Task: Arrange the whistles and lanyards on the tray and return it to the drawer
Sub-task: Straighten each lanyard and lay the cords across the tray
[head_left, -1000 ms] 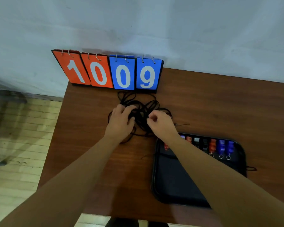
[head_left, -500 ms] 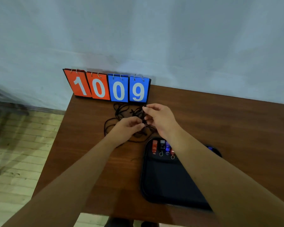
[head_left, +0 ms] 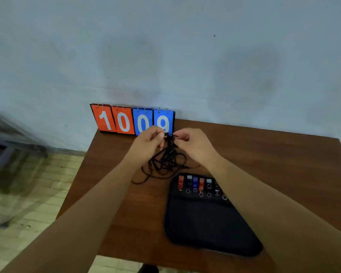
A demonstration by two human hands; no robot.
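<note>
Left grip [head_left: 148, 140]: clenched, pinching the top of the tangled black cord lanyards [head_left: 165, 162]. Raised above the brown wooden desk [head_left: 264, 164], where a second ago pressed flat on the pile.
Right grip [head_left: 193, 144]: pinching the same knot, just beside the left.
Lanyards: upper end lifted, lower loops trailing on the desk. Judged: gathering and untangling under way, none yet on the tray.
Surroundings: orange-and-blue flip scoreboard reading 1009 [head_left: 132, 120], against the wall, close behind both grips. Black fabric rectangular tray [head_left: 205, 223], near the desk's front edge, just right of the trailing loops. Row of red, blue and dark plastic whistles [head_left: 200, 184] already seated along its far end.
Obstacles: loops likely to snag on one another. Drawer not in view.
</note>
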